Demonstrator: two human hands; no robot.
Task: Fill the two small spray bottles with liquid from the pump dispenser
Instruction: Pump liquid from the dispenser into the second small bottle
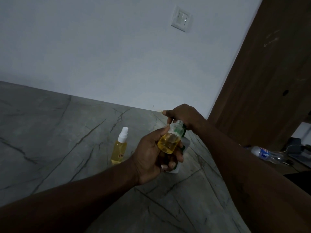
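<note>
My left hand (151, 155) grips a small clear bottle (170, 140) with no cap, tilted, about half full of yellow liquid. Its open neck sits right under my right hand (183, 116), which rests closed on top of the pump dispenser. The dispenser (186, 142) is white with green parts and is mostly hidden behind the bottle and my left hand. A second small spray bottle (119, 147), capped with a white sprayer and holding yellow liquid, stands on the counter to the left of my hands.
The grey marble-look counter (58, 132) meets a pale wall with a light switch (180, 18). A brown wooden door (269, 81) is at the right. Beyond the counter's right edge lies a plastic water bottle (264, 153) among cables.
</note>
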